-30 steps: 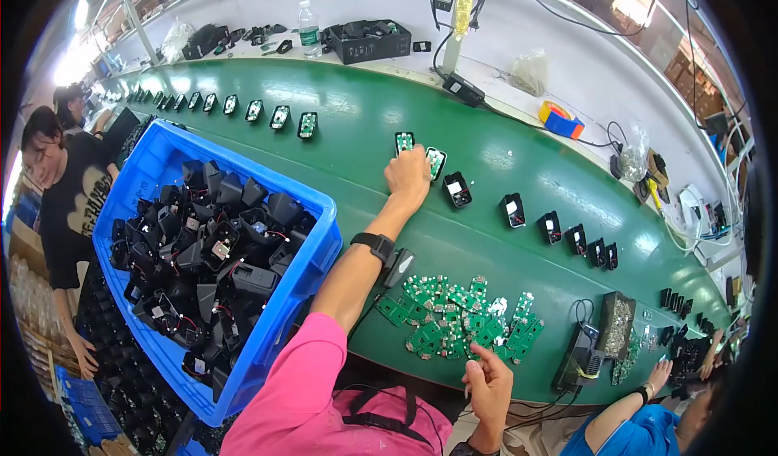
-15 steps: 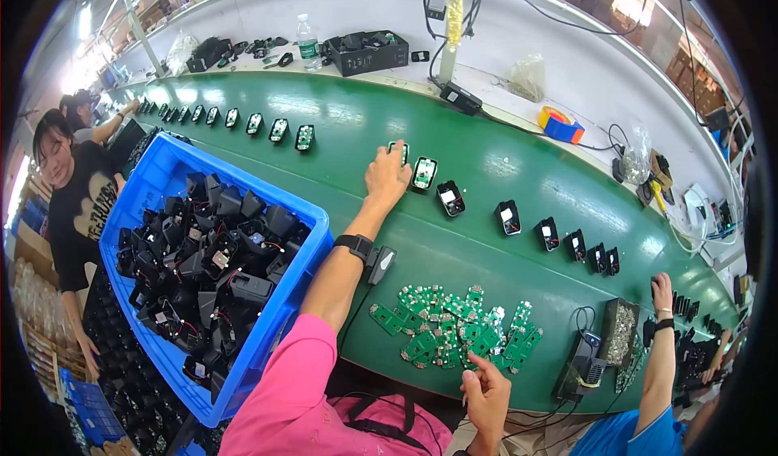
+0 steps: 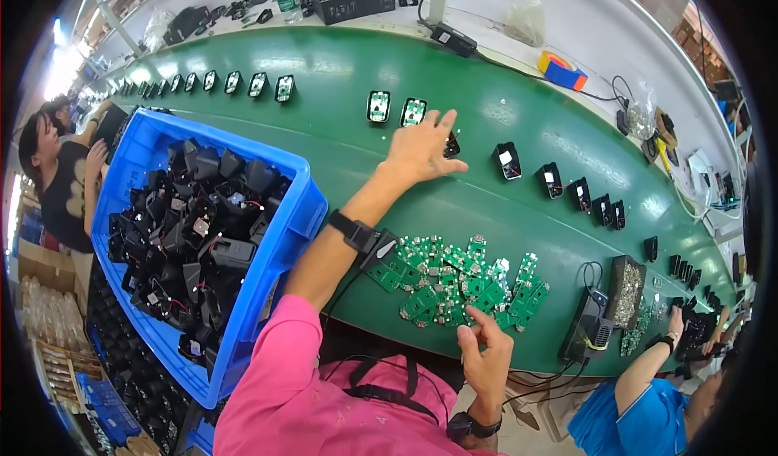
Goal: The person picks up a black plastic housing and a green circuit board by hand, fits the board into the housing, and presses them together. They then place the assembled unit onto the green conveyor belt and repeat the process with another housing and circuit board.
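The black case (image 3: 453, 145) is on the green surface (image 3: 340, 172), under the fingers of the left hand (image 3: 423, 146), which hide most of it. This hand is loose, with the fingers stretched and the thumb apart; it does not close around the case, and whether it touches the case I cannot tell. I judge the case to be light and stiff, probably of smooth plastic, so it may slide easily. The best hold would be on the two outer long walls, with little force, keeping fingertips out of the open top, because the inside parts are likely delicate.

Just to the left stand two filled cases (image 3: 413, 112), each with a green board inside. To the right stands an open case (image 3: 507, 161) with a white piece in it, and more follow in a row. Nearer to the person lies a pile of boards (image 3: 454, 282); these should be thin, rigid and fragile, better taken by the edges. The right hand (image 3: 486, 355) is half curled beside the pile, its index finger extended, and no object is seen in it. A blue bin (image 3: 314, 213) of cases stands at the left.

Half a second ago, the left hand was covering the leftmost of the two filled cases; now it has moved rightward, and both are uncovered. The right hand keeps nearly the same pose.
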Action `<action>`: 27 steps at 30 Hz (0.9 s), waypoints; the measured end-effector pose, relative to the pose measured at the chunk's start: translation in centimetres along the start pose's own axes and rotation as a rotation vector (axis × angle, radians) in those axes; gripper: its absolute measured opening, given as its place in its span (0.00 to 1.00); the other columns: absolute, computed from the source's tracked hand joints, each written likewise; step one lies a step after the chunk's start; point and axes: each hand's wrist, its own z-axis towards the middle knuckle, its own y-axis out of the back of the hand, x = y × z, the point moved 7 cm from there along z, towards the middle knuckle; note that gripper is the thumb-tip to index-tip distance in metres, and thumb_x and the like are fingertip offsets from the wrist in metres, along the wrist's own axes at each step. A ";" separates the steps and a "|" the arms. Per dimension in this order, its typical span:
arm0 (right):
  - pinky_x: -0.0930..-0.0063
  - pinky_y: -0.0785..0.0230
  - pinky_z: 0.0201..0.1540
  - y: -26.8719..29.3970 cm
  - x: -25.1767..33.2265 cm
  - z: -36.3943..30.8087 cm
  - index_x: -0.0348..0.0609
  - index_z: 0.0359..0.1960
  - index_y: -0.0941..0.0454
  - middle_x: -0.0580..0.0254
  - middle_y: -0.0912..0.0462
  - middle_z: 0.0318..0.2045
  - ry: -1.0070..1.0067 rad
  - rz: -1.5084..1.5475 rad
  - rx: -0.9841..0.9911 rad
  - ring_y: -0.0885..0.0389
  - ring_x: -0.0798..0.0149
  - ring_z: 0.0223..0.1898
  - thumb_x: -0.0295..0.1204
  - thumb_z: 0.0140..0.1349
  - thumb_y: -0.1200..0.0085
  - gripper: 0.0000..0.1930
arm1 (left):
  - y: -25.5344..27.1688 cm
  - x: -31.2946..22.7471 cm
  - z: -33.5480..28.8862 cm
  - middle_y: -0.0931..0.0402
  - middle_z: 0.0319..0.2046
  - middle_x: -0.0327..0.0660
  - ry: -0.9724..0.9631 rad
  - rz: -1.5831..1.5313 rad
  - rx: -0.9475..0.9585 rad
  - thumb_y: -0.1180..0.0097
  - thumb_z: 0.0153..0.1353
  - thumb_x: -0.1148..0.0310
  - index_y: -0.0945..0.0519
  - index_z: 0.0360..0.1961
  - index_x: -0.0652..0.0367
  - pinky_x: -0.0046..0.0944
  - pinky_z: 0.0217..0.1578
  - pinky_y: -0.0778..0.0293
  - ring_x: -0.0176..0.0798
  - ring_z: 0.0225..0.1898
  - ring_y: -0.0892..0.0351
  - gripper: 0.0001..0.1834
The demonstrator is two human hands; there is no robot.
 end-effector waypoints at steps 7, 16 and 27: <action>0.71 0.35 0.25 -1.8 2.8 1.3 0.36 0.47 0.18 0.58 0.23 0.22 0.195 -0.255 -0.053 0.26 0.65 0.21 0.25 0.59 0.37 0.14 | -2.0 0.8 0.2 0.22 0.47 0.47 0.016 0.024 -0.058 0.32 0.49 0.51 0.25 0.56 0.58 0.52 0.43 0.21 0.56 0.42 0.17 0.35; 0.58 0.31 0.43 -10.1 6.9 4.2 0.37 0.48 0.20 0.51 0.26 0.40 0.447 -0.494 0.116 0.26 0.50 0.43 0.29 0.52 0.32 0.21 | 9.1 -0.3 -9.2 0.18 0.43 0.50 0.031 -0.471 -0.420 0.27 0.46 0.56 0.19 0.48 0.63 0.42 0.45 0.21 0.46 0.43 0.16 0.30; 0.52 0.29 0.34 -13.8 6.5 7.2 0.39 0.35 0.27 0.49 0.22 0.29 0.383 -0.470 0.283 0.21 0.41 0.32 0.27 0.56 0.37 0.11 | 8.5 0.7 -24.6 0.19 0.48 0.57 0.238 -0.926 -0.243 0.45 0.58 0.54 0.17 0.40 0.71 0.43 0.53 0.27 0.49 0.50 0.19 0.25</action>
